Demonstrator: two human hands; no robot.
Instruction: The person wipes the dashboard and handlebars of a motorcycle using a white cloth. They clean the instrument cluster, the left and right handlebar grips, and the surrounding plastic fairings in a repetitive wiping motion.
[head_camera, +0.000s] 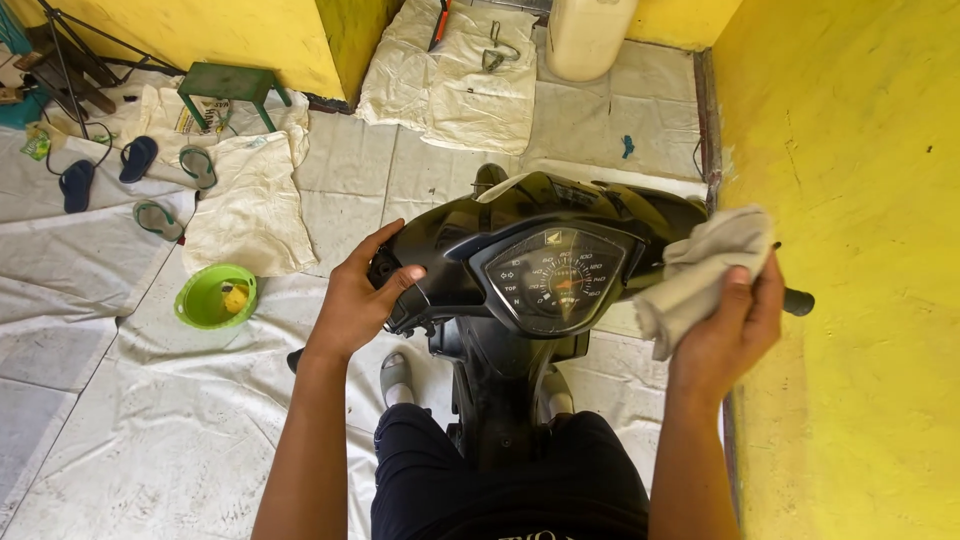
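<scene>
I sit astride a black scooter and look down on its handlebar cover (500, 215) and round speedometer (556, 278). My left hand (362, 295) grips the left end of the handlebar cover, thumb on top. My right hand (730, 325) holds a crumpled grey cloth (700, 270) against the right end of the handlebar, beside the black grip tip (798, 301). My dark trousers and both feet show below the dash.
A green bowl (214, 297) with a yellow sponge sits on the white sheeting at left. Sandals (138, 158) and a green stool (228, 88) lie further back left. A white jerrycan (588, 35) stands ahead. A yellow wall (850, 250) runs close along the right.
</scene>
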